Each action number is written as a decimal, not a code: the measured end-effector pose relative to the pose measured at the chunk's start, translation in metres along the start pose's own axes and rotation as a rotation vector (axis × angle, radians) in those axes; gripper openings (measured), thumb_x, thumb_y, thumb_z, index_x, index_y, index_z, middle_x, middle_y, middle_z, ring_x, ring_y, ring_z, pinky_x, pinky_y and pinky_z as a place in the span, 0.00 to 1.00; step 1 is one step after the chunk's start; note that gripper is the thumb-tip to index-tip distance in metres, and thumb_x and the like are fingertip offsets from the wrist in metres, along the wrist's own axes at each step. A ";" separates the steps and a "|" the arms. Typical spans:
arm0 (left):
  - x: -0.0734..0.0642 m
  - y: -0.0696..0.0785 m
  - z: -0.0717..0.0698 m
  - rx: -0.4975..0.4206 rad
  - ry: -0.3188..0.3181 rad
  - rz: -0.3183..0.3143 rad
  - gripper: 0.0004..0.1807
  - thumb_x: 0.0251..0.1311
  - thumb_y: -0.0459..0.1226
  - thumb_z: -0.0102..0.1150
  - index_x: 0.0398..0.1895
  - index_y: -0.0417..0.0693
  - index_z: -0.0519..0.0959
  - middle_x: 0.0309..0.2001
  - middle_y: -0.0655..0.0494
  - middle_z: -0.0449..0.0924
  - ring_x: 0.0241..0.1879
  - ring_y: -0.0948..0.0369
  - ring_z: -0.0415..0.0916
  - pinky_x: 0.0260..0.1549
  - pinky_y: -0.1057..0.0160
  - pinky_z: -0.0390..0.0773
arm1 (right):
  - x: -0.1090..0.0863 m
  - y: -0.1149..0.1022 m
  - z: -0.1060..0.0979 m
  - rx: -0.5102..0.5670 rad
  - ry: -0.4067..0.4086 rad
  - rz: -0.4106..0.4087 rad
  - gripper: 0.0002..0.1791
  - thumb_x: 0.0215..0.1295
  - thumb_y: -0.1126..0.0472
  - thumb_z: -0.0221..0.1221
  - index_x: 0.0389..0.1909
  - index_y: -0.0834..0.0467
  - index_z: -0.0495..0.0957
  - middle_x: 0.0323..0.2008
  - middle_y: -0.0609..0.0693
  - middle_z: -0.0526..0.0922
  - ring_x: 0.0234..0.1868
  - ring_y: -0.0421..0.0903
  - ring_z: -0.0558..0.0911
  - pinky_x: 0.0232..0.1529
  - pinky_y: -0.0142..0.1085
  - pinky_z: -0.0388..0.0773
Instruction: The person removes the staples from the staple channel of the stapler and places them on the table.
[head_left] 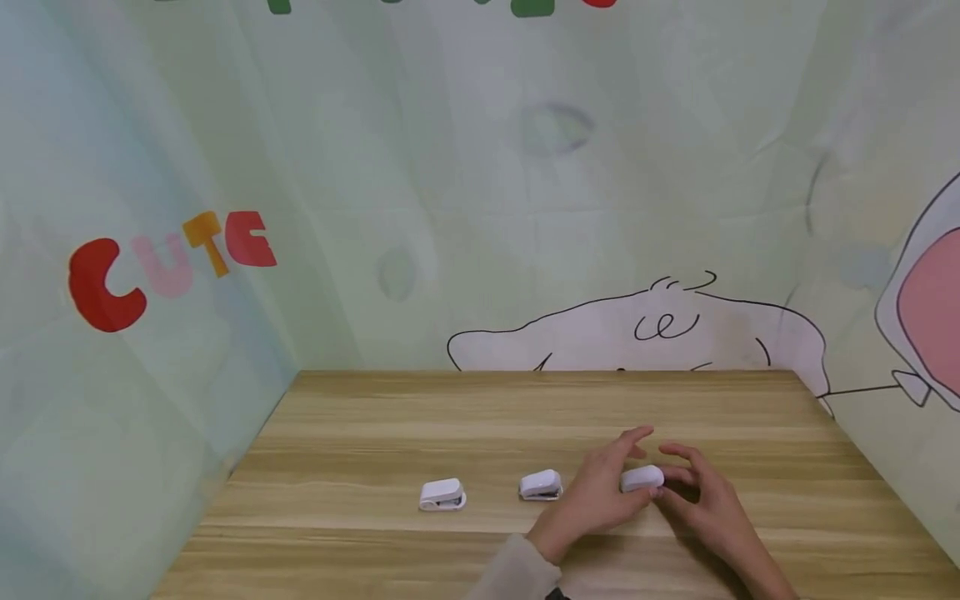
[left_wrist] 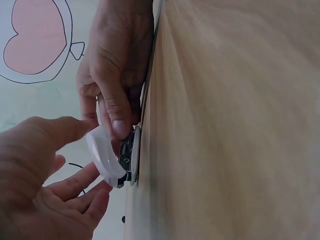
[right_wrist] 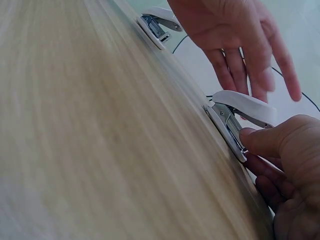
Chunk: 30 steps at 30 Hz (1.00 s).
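Note:
Three small white staplers are on the wooden table. The rightmost stapler (head_left: pixel 642 478) is between my two hands, its white top arm raised from the base in both wrist views. My right hand (right_wrist: pixel 300 165) pinches the end of its base, thumb on the metal part and fingers beneath. Around the other end lies my left hand (head_left: pixel 594 493), fingers spread and only loosely bent; its thumb is close to the top arm, and whether it touches cannot be told. Just left of that hand stands the middle stapler (head_left: pixel 538 485); farther left is another stapler (head_left: pixel 442 495).
The wooden table (head_left: pixel 360 433) ends at a printed cloth backdrop (head_left: pixel 420 167) behind and at both sides. The cloth bears coloured letters (head_left: pixel 107 285) and line drawings.

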<state>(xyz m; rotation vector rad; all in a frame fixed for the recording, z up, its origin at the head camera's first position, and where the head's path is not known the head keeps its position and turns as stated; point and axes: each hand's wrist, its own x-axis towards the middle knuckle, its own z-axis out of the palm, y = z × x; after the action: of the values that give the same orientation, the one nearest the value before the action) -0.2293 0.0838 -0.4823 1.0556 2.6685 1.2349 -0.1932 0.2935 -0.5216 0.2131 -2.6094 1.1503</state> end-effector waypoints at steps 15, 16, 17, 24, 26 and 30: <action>0.010 -0.001 0.008 -0.041 0.014 -0.050 0.46 0.68 0.36 0.72 0.83 0.68 0.58 0.54 0.59 0.90 0.58 0.64 0.81 0.62 0.64 0.77 | 0.000 0.001 0.004 0.060 0.023 -0.003 0.33 0.62 0.60 0.76 0.67 0.55 0.76 0.48 0.48 0.95 0.60 0.25 0.80 0.58 0.15 0.59; 0.011 -0.001 0.007 -0.049 0.013 -0.051 0.46 0.67 0.35 0.72 0.83 0.67 0.58 0.54 0.59 0.90 0.57 0.65 0.81 0.61 0.65 0.78 | 0.000 0.001 0.004 0.065 0.022 -0.004 0.32 0.62 0.60 0.76 0.67 0.55 0.76 0.47 0.47 0.95 0.60 0.25 0.81 0.58 0.15 0.59; 0.011 -0.001 0.006 -0.059 0.010 -0.053 0.47 0.67 0.34 0.72 0.83 0.67 0.58 0.54 0.59 0.90 0.57 0.65 0.82 0.61 0.66 0.78 | 0.000 0.001 0.003 0.067 0.022 -0.004 0.32 0.62 0.60 0.76 0.66 0.55 0.76 0.47 0.47 0.95 0.60 0.24 0.80 0.58 0.15 0.58; 0.012 -0.003 -0.015 -0.064 -0.046 -0.121 0.50 0.68 0.32 0.69 0.85 0.69 0.53 0.54 0.57 0.90 0.58 0.65 0.83 0.64 0.62 0.79 | 0.002 -0.001 0.003 0.083 -0.035 0.048 0.30 0.66 0.56 0.74 0.67 0.54 0.75 0.50 0.46 0.94 0.60 0.29 0.83 0.60 0.21 0.62; 0.012 -0.004 -0.022 -0.052 -0.072 -0.138 0.50 0.69 0.32 0.69 0.85 0.72 0.52 0.54 0.58 0.90 0.57 0.65 0.83 0.65 0.60 0.80 | 0.002 -0.001 0.002 0.085 -0.050 0.066 0.30 0.68 0.56 0.73 0.67 0.54 0.75 0.50 0.45 0.94 0.58 0.30 0.84 0.60 0.23 0.63; 0.012 -0.006 -0.035 0.002 -0.110 -0.139 0.51 0.65 0.28 0.69 0.85 0.69 0.55 0.49 0.59 0.87 0.48 0.67 0.81 0.56 0.65 0.81 | 0.002 0.000 0.001 0.103 -0.033 0.045 0.26 0.67 0.60 0.73 0.64 0.55 0.77 0.48 0.46 0.94 0.54 0.28 0.85 0.58 0.21 0.64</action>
<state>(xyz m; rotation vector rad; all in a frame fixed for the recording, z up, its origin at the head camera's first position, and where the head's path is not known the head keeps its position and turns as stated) -0.2521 0.0641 -0.4593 0.8932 2.6103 1.1159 -0.1950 0.2924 -0.5216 0.1968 -2.5982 1.3087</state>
